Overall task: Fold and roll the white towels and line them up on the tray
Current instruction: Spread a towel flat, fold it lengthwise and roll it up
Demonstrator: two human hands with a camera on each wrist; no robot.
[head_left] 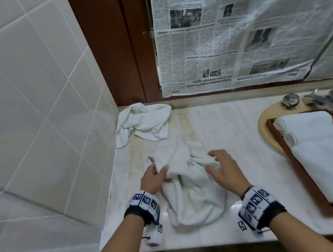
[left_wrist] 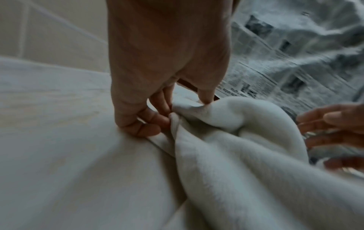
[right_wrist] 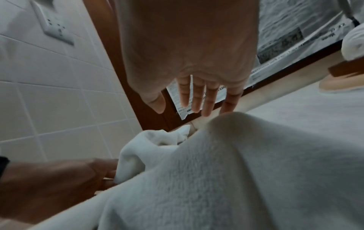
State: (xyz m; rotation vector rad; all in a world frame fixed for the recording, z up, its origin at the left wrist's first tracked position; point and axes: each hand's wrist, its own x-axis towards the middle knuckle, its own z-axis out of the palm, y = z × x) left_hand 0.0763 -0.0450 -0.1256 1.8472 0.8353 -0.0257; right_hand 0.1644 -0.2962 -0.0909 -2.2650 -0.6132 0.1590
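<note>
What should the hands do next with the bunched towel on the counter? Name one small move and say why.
Probably close the right hand on the towel's free edge and pull it away from the left hand to spread it flat. The left hand already pinches one bit of cloth, the right hovers open-fingered, and the towel lies crumpled on the counter, too bunched to fold.

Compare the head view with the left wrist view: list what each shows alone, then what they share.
Head view only: the wooden tray over the basin, holding rolled towels; the tap; a second crumpled towel in the counter's back corner.

Left wrist view only: up close, the left hand pinches an edge of the crumpled towel between thumb and fingers.

Both: that towel, the open right hand, the marble counter, the newspaper behind.
</note>
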